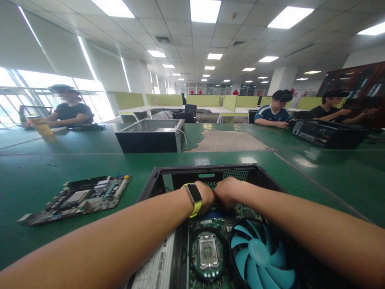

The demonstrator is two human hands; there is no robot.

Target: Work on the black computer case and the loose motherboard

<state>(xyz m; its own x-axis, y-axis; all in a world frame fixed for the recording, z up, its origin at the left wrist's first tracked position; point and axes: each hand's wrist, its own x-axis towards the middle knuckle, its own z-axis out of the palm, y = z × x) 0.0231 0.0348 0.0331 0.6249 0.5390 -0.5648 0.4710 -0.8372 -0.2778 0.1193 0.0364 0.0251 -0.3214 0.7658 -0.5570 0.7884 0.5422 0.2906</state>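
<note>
An open black computer case (156,178) lies on the green table in front of me. Inside it sit a green motherboard with an empty CPU socket (208,251) and a blue cooling fan (259,257). Both my hands reach into the far part of the case, side by side. My left hand (207,196), with a yellow-strapped watch (194,197) on its wrist, is curled downward. My right hand (227,192) is curled too, touching the left. Their fingertips are hidden, pressed down on something on the motherboard that I cannot make out.
A loose motherboard (78,198) lies on the table at my left. A second computer case (150,135) stands further back, and a third (326,134) at the right. Three other people sit at the far tables. A worn patch (224,141) shows in the table cover.
</note>
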